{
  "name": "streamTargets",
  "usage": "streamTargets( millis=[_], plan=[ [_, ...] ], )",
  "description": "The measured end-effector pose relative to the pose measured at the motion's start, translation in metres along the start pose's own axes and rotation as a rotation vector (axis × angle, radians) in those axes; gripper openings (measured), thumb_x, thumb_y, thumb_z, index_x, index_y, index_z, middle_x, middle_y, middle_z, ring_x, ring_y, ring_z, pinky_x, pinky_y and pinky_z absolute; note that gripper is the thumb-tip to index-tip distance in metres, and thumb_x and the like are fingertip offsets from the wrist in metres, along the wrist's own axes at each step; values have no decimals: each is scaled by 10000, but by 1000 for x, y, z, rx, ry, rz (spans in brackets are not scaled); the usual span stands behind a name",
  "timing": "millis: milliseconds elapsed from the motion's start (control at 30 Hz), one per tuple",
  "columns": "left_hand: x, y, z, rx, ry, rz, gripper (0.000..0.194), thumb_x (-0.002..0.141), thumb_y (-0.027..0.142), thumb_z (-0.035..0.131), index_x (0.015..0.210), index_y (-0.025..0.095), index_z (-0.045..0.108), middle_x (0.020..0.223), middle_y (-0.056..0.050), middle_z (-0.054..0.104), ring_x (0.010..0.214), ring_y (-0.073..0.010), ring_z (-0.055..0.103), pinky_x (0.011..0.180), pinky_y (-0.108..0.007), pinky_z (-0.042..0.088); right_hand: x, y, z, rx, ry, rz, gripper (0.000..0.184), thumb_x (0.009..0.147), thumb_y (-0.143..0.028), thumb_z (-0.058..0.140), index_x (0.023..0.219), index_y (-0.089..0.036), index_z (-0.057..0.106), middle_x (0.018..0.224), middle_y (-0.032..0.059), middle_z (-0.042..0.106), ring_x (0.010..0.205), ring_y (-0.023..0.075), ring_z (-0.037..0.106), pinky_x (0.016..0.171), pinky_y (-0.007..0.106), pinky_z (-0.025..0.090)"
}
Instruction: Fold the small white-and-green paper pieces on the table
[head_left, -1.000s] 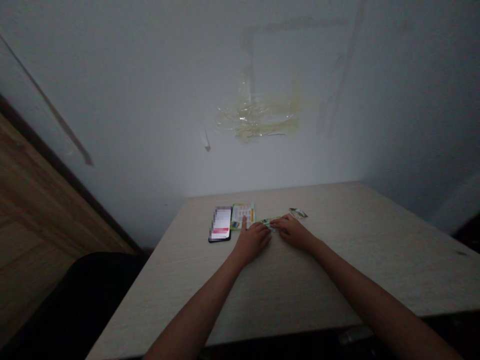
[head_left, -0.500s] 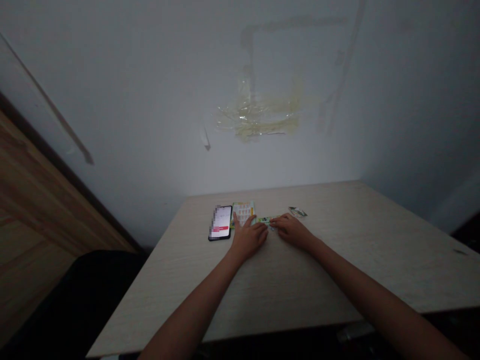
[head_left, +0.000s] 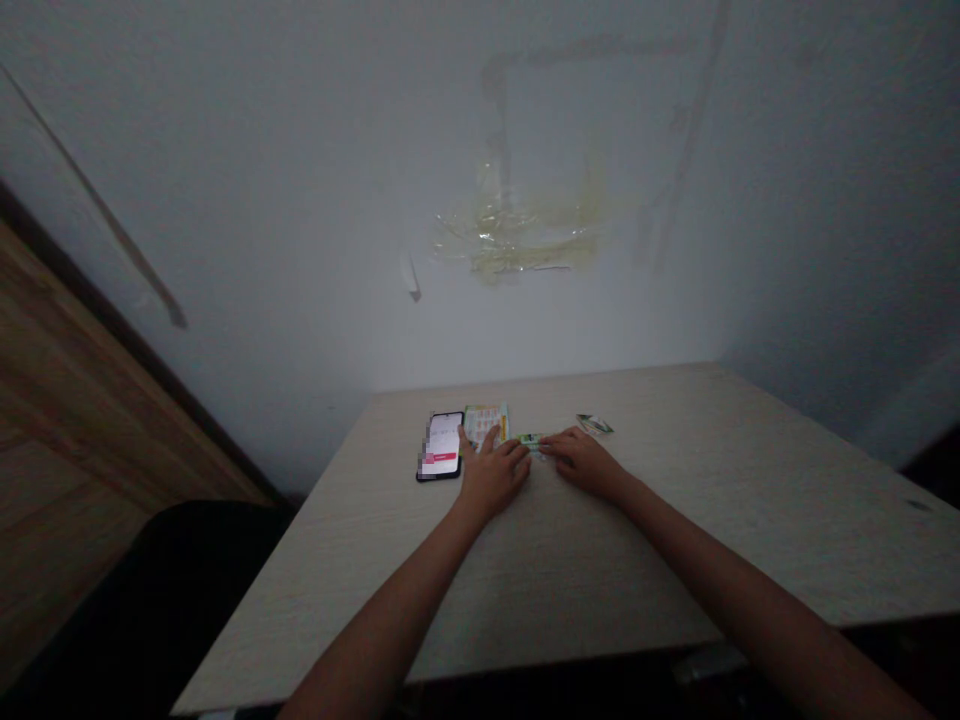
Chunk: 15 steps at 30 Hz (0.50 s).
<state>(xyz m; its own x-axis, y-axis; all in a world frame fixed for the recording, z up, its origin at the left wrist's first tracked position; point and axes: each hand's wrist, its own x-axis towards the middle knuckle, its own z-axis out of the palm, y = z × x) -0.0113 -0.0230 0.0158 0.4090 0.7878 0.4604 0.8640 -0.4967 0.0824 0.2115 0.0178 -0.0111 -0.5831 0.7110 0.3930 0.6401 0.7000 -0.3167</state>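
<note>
My left hand (head_left: 495, 480) lies palm down with its fingers spread. Some fingers rest on a printed sheet (head_left: 486, 415), and others reach the left end of a narrow green printed strip (head_left: 529, 440). On the strip's other end, my right hand (head_left: 589, 462) has its fingertips pressed together; what lies under them is hidden. A phone (head_left: 445, 445) with a lit screen is just left of the sheet, close to my left hand. Beyond my right hand sits a small dark-and-white folded piece (head_left: 595, 424), not touched by it.
The pale wooden table (head_left: 600, 590) meets a wall (head_left: 300, 250) at its back edge. Clear and yellowed tape (head_left: 517, 240) clings to that wall. To the left are a wooden panel (head_left: 52, 400) and a dark object (head_left: 202, 570) beside the table.
My left hand has shifted slightly left, its fingers coming closer to the phone and baring more of the strip's left part. My right hand has hardly moved.
</note>
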Motion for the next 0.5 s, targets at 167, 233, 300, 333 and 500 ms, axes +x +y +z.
streamTargets(
  millis=[167, 233, 300, 333, 500],
  plan=[
    [0, -1, 1, 5, -11, -29, 287, 963, 437, 426, 1140, 395, 648, 1240, 36, 675, 1362, -358, 370, 1055, -776, -111, -1, 1, -1, 14, -2, 8, 473, 806, -105, 534, 1240, -260, 645, 1272, 38, 651, 1107, 228, 533, 994, 429, 420],
    [0, -2, 2, -4, -22, -40, 284, 956, 450, 435, 1149, 411, 640, 1258, 39, 666, 1367, -363, 360, 1046, -785, -106, -1, 2, 0, 16, 0, 4, 468, 814, -105, 527, 1239, -261, 645, 1276, 36, 649, 1114, 229, 530, 994, 432, 421],
    [0, -4, 3, -12, -35, -46, 282, 943, 466, 456, 1157, 425, 635, 1271, 38, 658, 1372, -371, 350, 1040, -790, -104, -1, 3, 0, 14, -1, 2, 470, 814, -105, 526, 1242, -260, 642, 1282, 32, 645, 1119, 230, 526, 997, 431, 421],
    [-1, -5, 4, -15, -40, -46, 283, 938, 472, 463, 1161, 428, 633, 1275, 38, 655, 1375, -373, 345, 1039, -791, -104, -1, 3, 0, 14, -1, 5, 472, 813, -106, 526, 1245, -258, 641, 1284, 31, 645, 1120, 230, 525, 999, 429, 421],
    [-1, -6, 5, -31, -42, -42, 293, 949, 463, 442, 1172, 401, 622, 1262, 24, 661, 1374, -346, 354, 1045, -776, -127, -2, 4, 1, 45, -2, 31, 480, 801, -98, 525, 1240, -251, 646, 1264, 37, 657, 1132, 231, 525, 1010, 439, 418]
  ],
)
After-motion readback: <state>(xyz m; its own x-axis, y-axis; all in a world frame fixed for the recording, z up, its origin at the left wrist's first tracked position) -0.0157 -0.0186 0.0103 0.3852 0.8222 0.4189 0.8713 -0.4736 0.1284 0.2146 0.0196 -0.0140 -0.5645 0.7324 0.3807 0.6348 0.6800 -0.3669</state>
